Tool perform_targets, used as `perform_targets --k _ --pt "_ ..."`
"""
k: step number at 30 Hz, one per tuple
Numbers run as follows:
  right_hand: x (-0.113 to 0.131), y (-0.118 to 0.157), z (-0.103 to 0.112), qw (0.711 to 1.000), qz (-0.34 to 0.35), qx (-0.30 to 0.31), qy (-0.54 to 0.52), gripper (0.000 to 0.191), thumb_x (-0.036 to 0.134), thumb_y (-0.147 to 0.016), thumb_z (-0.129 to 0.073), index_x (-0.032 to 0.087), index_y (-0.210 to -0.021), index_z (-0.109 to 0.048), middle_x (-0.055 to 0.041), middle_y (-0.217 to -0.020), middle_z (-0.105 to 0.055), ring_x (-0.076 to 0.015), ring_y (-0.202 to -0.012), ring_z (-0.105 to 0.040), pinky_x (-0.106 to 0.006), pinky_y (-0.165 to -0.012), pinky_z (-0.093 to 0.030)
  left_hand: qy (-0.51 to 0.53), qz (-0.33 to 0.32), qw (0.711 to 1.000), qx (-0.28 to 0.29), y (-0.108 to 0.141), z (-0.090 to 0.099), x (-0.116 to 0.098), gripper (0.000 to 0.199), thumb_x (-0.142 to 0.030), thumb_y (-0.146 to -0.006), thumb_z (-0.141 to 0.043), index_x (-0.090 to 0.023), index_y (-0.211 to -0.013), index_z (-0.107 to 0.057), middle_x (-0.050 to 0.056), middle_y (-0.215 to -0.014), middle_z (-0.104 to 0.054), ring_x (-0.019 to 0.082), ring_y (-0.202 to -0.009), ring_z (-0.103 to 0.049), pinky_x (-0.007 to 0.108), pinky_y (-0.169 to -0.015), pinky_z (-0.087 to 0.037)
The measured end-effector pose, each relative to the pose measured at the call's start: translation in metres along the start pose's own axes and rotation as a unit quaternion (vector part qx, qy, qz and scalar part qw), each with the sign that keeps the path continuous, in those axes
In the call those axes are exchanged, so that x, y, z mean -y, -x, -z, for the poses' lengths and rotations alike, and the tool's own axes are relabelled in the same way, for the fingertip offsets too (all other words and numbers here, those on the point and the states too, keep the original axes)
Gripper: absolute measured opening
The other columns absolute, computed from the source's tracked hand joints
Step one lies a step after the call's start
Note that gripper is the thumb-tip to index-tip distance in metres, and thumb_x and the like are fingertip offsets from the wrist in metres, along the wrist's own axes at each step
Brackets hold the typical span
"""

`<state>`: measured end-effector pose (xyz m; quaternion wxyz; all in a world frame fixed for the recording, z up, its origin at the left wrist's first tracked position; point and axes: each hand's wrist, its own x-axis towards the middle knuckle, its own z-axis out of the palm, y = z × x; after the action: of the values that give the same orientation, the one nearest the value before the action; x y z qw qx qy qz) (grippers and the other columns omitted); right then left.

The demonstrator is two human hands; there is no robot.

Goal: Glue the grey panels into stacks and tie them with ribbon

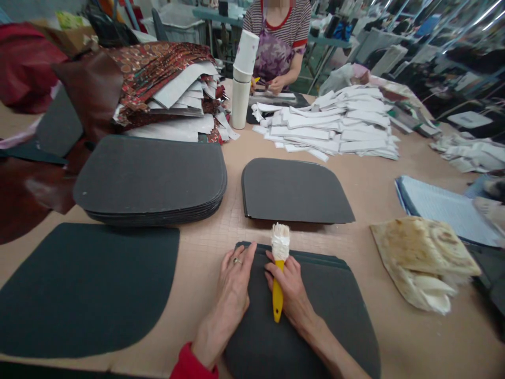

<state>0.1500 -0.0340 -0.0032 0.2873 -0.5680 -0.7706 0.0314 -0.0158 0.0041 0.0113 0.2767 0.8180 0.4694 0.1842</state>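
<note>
A stack of dark grey rounded panels [335, 310] lies at the front, its far edges slightly fanned. My left hand [232, 284] rests on the left side of that stack, fingers extended and a ring on one of them. On the same stack, my right hand [290, 289] holds a brush with a yellow handle [278, 295] between thumb and fingers, its white-coated bristles pointing away from me. Just beyond the hands is a smaller grey panel pile [295, 192]. A thicker pile of grey panels [152, 176] sits at the left, with a dark green panel [90, 289] nearer me.
Patterned material [158, 79] is heaped at the back left, beside a white cardboard tube [240, 100]. White strips [335, 123] are piled at the back. A stained folded cloth [426, 252] and papers [445, 210] lie right. A person [278, 47] works across the table [205, 237].
</note>
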Motion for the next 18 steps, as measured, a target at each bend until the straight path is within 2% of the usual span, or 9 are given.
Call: perform_targets --k 8,13,15,18 --pt "-0.0025 0.0047 -0.0012 1.0 0.01 0.019 -0.01 0.019 0.008 -0.086 -0.05 0.018 -0.102 -0.055 -0.0113 -0.116 -0.059 -0.0232 -0.104 -0.052 -0.043 -0.088 -0.042 -0.011 0.016 1.0 0.005 0.0007 -0.001 -0.0004 0.092 0.002 -0.056 -0.04 -0.016 -0.142 -0.011 0.01 -0.126 -0.054 0.022 -0.125 -0.04 0.048 -0.107 -0.023" --pt "-0.0043 0.0067 -0.0011 0.999 0.015 0.027 -0.014 0.021 0.006 -0.086 -0.048 0.016 -0.103 -0.055 -0.0119 -0.116 -0.058 -0.024 -0.105 -0.051 -0.043 -0.087 -0.042 -0.008 0.012 1.0 0.018 -0.0009 0.0058 -0.0032 0.087 -0.002 -0.06 -0.04 -0.014 -0.141 -0.013 0.01 -0.127 -0.053 0.021 -0.125 -0.039 0.046 -0.109 -0.022" --pt "-0.0049 0.0074 -0.001 0.999 0.015 0.028 -0.013 0.021 0.007 -0.086 -0.048 0.016 -0.103 -0.056 -0.0115 -0.116 -0.058 -0.0237 -0.104 -0.051 -0.042 -0.087 -0.043 -0.019 0.005 0.999 0.028 -0.001 0.0073 -0.0032 0.083 -0.003 -0.061 -0.04 -0.014 -0.141 -0.018 0.01 -0.131 -0.049 0.02 -0.127 -0.037 0.046 -0.109 -0.022" --pt "-0.0038 0.0066 -0.0009 0.999 0.012 0.031 -0.008 0.02 0.009 -0.087 -0.048 0.016 -0.103 -0.057 -0.0111 -0.114 -0.06 -0.0227 -0.1 -0.053 -0.04 -0.084 -0.044 -0.046 -0.008 0.998 0.051 0.0003 0.0056 -0.0023 0.072 -0.004 -0.064 -0.04 -0.017 -0.134 -0.036 0.009 -0.135 -0.046 0.023 -0.129 -0.034 0.048 -0.109 -0.021"
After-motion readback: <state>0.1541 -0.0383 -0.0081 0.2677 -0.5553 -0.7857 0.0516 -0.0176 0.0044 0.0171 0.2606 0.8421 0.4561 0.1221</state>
